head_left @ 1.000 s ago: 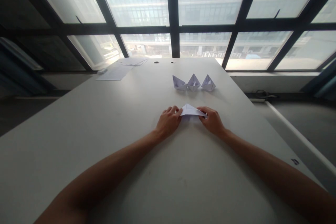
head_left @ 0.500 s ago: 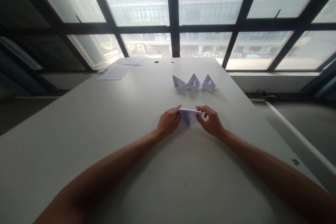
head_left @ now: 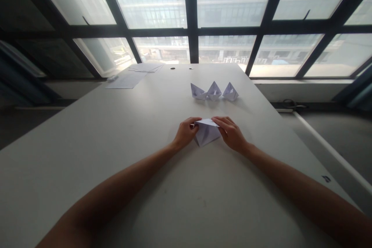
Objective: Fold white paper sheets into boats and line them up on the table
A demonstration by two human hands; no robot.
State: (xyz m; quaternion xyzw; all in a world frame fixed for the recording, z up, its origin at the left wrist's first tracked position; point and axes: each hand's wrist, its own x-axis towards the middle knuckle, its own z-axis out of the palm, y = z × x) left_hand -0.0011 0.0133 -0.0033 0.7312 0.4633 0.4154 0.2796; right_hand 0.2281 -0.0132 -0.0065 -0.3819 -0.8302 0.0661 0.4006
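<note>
A folded white paper piece (head_left: 207, 132) is held just above the grey table (head_left: 122, 151), its lower corner pointing toward me. My left hand (head_left: 186, 132) pinches its left edge. My right hand (head_left: 231, 133) grips its right edge with fingers curled over the top. Three finished paper boats (head_left: 214, 91) stand in a row a little farther back on the table.
Flat paper sheets (head_left: 130, 78) lie at the table's far left corner. Two small dark holes (head_left: 173, 68) sit near the far edge. Large windows with black frames (head_left: 192, 15) rise behind. The table's right edge (head_left: 293, 131) drops to a lower ledge.
The paper was a flat triangle stretched between my hands. Both hands have moved closer together, and the paper has opened into a pocket shape with a corner hanging down.
</note>
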